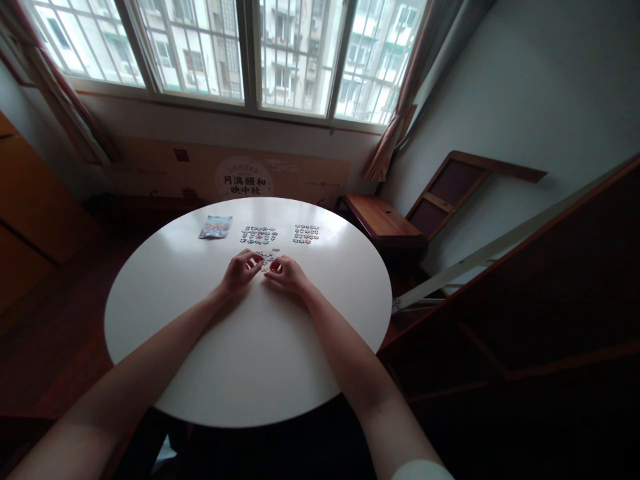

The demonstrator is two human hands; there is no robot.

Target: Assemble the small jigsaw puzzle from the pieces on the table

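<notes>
Small jigsaw puzzle pieces (269,255) lie in a loose pile on the white round table (250,360), between my two hands. My left hand (243,270) is at the pile's left side, thumb and fingertips pinched around what looks like a puzzle piece. From the right, my right hand (287,273) rests low over the near pieces with its fingers curled in; whatever is between its fingertips is too small to make out. Just beyond the pile, a group of pieces (259,235) is spread in rough rows. A neater block of pieces (306,233) sits to its right.
A colourful printed picture sheet or packet (216,227) lies at the table's back left. Behind the table's right edge stands a wooden bench (383,217). A pale metal bar (440,279) slants up on the right, and barred windows (295,57) line the far wall.
</notes>
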